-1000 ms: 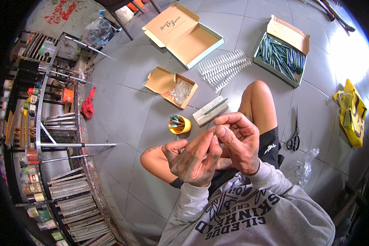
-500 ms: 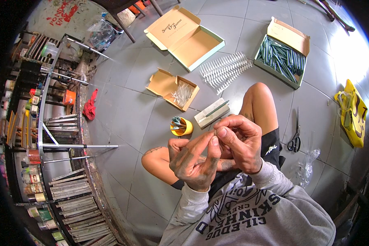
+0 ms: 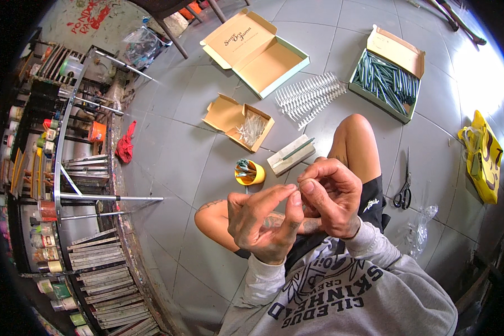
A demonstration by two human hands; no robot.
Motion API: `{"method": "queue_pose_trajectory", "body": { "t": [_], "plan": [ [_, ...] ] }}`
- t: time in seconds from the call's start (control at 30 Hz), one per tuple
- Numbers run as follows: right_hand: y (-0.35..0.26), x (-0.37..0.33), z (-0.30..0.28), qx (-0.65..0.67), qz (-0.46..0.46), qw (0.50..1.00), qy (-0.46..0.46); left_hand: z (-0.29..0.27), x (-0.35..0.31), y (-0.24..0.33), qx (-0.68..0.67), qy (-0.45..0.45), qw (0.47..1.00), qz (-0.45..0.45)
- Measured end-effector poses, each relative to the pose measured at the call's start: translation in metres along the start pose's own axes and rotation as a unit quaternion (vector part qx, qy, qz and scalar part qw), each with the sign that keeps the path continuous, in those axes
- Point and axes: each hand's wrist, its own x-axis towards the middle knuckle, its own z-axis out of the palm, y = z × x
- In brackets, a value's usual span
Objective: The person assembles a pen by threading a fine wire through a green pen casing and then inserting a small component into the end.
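Over my lap, both hands are pinched with their fingertips almost meeting. My left hand has thumb and forefinger together, and my right hand does the same beside it. Whatever lies between the tips is too small to make out. Just beyond them, a dark green pen-like tube rests on a whitish block. To its left stands a yellow cup holding several dark green sticks. Farther off are a small cardboard box with thin clear pieces and rows of whitish slender parts on the floor.
A box of dark green tubes lies far right, and an open cardboard box far centre. Black scissors, a clear plastic bag and a yellow bag lie right. Left stands a paint-filled rack near a red cloth.
My left hand's fingers have straightened and moved slightly left, and its curled fingers have loosened. A narrow gap now shows between the two hands' fingertips. The floor items stay put.
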Motion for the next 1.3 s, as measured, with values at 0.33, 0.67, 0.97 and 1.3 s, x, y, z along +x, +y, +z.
{"method": "queue_pose_trajectory", "body": {
  "t": [0.33, 0.67, 0.97, 1.3],
  "plan": [
    [0.000, -0.003, 0.009, 0.060, 0.001, 0.997, 0.053, 0.003, 0.000, 0.002, 0.051, -0.003, 0.997, 0.057],
    [-0.002, -0.002, -0.003, 0.054, 0.017, 0.998, -0.002, 0.009, -0.007, -0.001, 0.073, 0.025, 0.996, 0.044],
    [-0.010, -0.001, -0.006, 0.052, 0.072, 0.996, -0.013, 0.011, -0.007, 0.000, 0.011, 0.004, 1.000, 0.019],
    [-0.021, -0.004, -0.011, 0.006, 0.051, 0.998, -0.029, 0.000, 0.007, 0.015, -0.076, -0.079, 0.985, -0.134]
  ]
}}
